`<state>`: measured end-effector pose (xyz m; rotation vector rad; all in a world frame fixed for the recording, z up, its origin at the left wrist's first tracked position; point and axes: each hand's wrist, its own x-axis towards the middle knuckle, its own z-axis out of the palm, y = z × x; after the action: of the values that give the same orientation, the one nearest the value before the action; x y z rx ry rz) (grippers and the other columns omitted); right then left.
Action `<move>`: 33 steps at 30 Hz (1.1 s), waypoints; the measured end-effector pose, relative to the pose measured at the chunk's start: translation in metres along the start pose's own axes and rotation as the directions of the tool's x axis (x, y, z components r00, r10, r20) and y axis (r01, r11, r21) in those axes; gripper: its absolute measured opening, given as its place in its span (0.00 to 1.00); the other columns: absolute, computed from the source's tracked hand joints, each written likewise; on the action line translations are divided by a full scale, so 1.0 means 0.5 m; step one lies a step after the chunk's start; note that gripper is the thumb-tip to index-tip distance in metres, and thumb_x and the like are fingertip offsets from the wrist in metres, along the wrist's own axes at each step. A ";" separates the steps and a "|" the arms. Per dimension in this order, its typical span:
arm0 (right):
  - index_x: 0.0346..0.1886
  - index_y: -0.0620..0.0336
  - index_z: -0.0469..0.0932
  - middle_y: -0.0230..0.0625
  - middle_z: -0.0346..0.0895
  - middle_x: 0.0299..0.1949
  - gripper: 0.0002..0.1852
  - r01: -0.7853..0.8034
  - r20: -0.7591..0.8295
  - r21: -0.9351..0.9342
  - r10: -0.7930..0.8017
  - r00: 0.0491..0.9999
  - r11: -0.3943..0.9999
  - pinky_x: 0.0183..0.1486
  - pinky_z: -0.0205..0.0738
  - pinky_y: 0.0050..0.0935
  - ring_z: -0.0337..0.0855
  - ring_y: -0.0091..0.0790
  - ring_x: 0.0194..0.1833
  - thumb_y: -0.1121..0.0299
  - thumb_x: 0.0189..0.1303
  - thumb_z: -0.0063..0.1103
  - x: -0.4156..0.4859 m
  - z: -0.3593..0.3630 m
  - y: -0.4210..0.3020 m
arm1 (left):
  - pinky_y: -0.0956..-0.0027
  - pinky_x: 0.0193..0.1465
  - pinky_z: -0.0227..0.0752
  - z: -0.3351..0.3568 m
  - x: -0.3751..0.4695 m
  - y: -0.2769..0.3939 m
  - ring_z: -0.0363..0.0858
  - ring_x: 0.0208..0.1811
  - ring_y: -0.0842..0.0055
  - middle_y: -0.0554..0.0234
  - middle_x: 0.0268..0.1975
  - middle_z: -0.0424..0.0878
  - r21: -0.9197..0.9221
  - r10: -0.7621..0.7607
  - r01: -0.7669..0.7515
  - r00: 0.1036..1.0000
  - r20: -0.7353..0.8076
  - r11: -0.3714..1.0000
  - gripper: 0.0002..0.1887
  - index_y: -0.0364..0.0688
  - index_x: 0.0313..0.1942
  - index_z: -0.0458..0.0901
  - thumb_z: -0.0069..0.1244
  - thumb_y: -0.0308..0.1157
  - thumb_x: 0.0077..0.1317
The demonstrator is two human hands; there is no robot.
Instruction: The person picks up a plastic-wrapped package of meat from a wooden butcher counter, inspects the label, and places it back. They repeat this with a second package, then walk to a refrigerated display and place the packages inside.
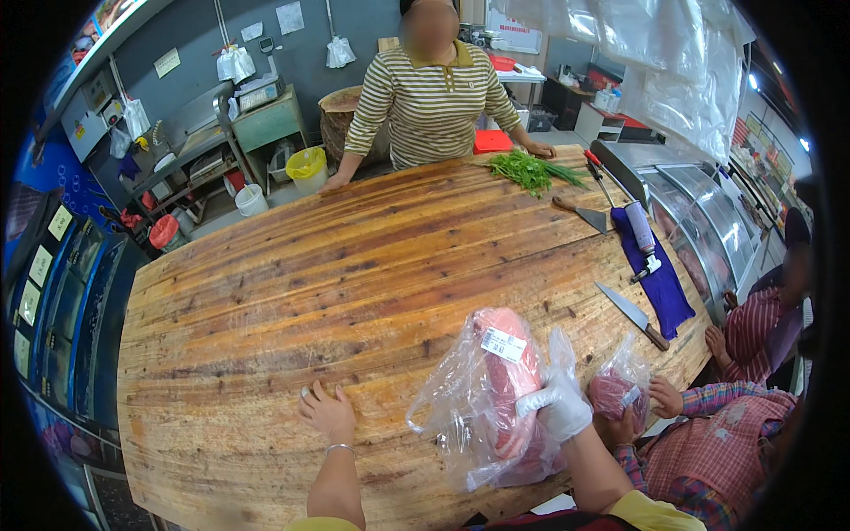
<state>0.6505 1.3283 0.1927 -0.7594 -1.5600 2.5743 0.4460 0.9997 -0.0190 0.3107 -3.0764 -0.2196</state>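
My left hand, bare with a ring and a bracelet, lies on the wooden tabletop with its fingers apart and nothing in them. In a white glove, my right hand grips a long slab of raw meat in a clear plastic bag, its thumb across the meat's side. A printed label is stuck on the upper part of this slab. More bagged meat shows beneath, partly hidden by my hand and the plastic. The loose bag film spreads out to the left.
Another person's hands hold a smaller meat bag at right. A knife, scraper, blowtorch on purple cloth, cleaver and green herbs lie along the right side. Across the table stands a person in stripes.
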 end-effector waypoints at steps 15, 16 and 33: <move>0.49 0.69 0.83 0.34 0.86 0.42 0.28 0.076 -0.007 -0.004 -0.076 0.997 0.997 0.50 0.75 0.30 0.84 0.32 0.42 0.82 0.36 0.73 -0.017 0.019 -0.003 | 0.38 0.71 0.52 0.007 0.000 -0.005 0.57 0.73 0.53 0.48 0.71 0.63 -0.045 0.027 -0.030 0.997 -0.070 0.999 0.30 0.47 0.68 0.67 0.47 0.53 0.72; 0.48 0.69 0.84 0.34 0.86 0.41 0.27 0.068 -0.004 -0.015 -0.068 0.998 0.998 0.49 0.76 0.31 0.84 0.31 0.41 0.81 0.36 0.73 -0.016 0.014 -0.004 | 0.38 0.70 0.54 0.007 0.002 -0.006 0.58 0.73 0.53 0.48 0.71 0.63 -0.020 0.021 -0.023 0.996 -0.088 1.000 0.30 0.47 0.68 0.68 0.47 0.53 0.73; 0.40 0.67 0.84 0.36 0.85 0.34 0.20 0.072 0.172 -0.051 -0.062 0.983 0.996 0.43 0.79 0.29 0.84 0.30 0.35 0.82 0.37 0.70 0.120 -0.060 -0.074 | 0.58 0.67 0.67 -0.199 -0.004 0.251 0.73 0.64 0.60 0.42 0.61 0.76 -0.828 0.184 -0.336 0.942 -0.282 0.449 0.24 0.36 0.62 0.75 0.56 0.38 0.70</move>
<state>0.6026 1.3881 0.1893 -0.4918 -1.6800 2.6166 0.4289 1.1081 0.0977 -0.2071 -2.3496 -1.5694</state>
